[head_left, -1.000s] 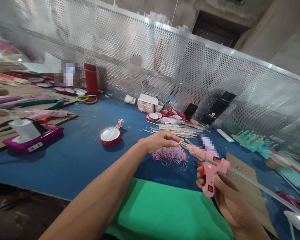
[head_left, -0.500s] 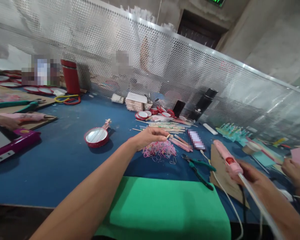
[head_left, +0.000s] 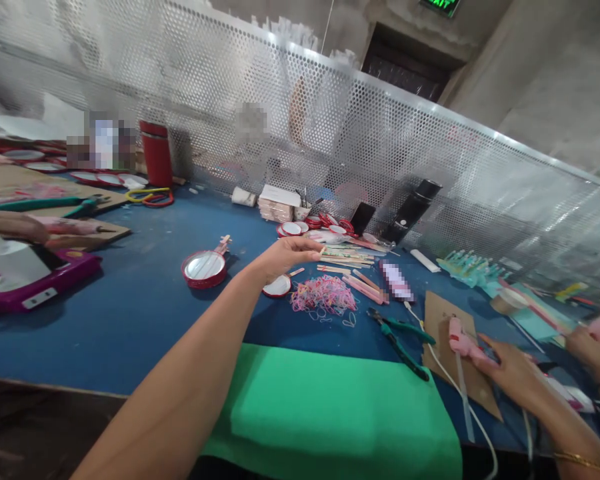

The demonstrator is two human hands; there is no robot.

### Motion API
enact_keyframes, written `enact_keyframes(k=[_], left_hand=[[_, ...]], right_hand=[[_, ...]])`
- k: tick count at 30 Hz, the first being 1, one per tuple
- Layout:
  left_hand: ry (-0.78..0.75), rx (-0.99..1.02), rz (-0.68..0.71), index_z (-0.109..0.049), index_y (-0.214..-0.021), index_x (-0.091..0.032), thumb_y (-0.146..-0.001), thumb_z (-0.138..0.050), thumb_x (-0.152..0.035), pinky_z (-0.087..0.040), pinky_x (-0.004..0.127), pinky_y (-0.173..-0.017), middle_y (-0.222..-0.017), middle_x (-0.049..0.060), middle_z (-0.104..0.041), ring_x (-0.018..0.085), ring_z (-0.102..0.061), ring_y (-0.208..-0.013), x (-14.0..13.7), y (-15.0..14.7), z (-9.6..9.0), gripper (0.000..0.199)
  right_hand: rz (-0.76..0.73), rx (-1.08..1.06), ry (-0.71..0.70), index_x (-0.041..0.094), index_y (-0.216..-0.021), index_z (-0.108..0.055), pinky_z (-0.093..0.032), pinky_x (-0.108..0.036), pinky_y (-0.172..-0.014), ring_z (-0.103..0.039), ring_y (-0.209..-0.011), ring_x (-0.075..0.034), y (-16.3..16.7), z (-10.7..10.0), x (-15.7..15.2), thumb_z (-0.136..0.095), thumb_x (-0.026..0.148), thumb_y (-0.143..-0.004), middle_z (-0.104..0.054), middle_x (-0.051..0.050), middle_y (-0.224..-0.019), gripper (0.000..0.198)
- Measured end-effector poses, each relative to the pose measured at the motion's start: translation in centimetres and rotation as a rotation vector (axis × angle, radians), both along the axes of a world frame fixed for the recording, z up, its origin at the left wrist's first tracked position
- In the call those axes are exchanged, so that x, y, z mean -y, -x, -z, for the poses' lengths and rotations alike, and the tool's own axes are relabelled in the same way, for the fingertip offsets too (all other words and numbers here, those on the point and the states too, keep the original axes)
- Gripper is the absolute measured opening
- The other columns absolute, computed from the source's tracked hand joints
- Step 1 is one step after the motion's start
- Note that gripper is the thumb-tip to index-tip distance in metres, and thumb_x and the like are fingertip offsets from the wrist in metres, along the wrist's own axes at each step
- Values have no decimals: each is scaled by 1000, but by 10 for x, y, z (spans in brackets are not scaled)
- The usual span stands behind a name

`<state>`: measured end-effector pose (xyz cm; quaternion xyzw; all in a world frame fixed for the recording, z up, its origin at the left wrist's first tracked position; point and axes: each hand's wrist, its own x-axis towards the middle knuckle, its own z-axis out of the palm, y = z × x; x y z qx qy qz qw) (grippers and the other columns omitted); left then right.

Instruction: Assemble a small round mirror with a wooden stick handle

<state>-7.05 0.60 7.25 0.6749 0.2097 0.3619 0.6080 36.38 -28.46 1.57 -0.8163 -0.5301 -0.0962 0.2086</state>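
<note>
My left hand [head_left: 291,255] reaches over the middle of the table with thumb and fingers pinched together. The tip of a small pale stick [head_left: 323,251] shows at its fingertips; the rest is hidden. Just below that hand are a round white disc with a red rim [head_left: 277,287] and a heap of pink and purple rubber bands [head_left: 325,295]. My right hand [head_left: 510,367] has its fingers round the handle of a pink glue gun [head_left: 459,337], which rests on a cardboard piece [head_left: 443,313]. A clear glue stick [head_left: 463,393] trails from its back end.
Green-handled pliers [head_left: 400,343] lie beside the green cloth [head_left: 340,407]. Left stand a stack of red-rimmed discs [head_left: 205,270] and a purple power strip [head_left: 75,273]. Thin sticks [head_left: 350,257] and a black flask [head_left: 415,210] are farther back. Other people's hands [head_left: 593,350] work at both sides.
My right hand has brought the glue gun down onto the cardboard. My left hand has shifted away from the pink sticks, uncovering the red-rimmed disc, its fingers still pinched.
</note>
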Motion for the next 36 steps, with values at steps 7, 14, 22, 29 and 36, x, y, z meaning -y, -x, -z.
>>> enact_keyframes(k=[7,14,22,29,36], left_hand=[[-4,49,-106,-71,-96,-20,-66,-72,-33,-43,27,-77,-94,5,-69,14,-58,-86,-4,7,-8,33],[36,112,-246,-71,-93,-17,-62,-75,-36,-41,24,-67,-81,2,-68,9,-53,-68,-3,9,-12,36],[22,158,-268,-70,-96,-15,-64,-74,-36,-40,24,-66,-83,5,-68,8,-51,-68,-3,11,-14,38],[10,179,-231,-70,-97,-16,-64,-75,-35,-39,24,-65,-86,4,-68,8,-52,-68,-4,10,-12,38],[130,203,-151,-71,-97,-18,-64,-75,-35,-40,23,-64,-89,4,-67,8,-54,-70,-4,8,-8,38]], right_hand=[[-159,86,-191,23,-116,-59,-38,-46,-96,-54,-109,-30,148,-58,-44,-52,48,-80,-60,-11,-117,45],[-625,122,45,21,-113,-59,-35,-43,-92,-52,-104,-27,326,-70,-134,-49,52,-85,-63,-11,-107,43],[-504,325,260,9,-101,-62,-27,-49,-91,-52,-104,-33,373,-55,-210,-33,73,-80,-62,-21,-106,73],[-534,285,191,17,-101,-61,-28,-49,-92,-56,-96,-28,362,-55,-186,-47,54,-79,-64,-13,-97,45],[-575,141,-100,19,-132,-42,-35,-49,-96,-49,-112,-29,293,-57,-124,-55,33,-75,-54,-13,-118,61]])
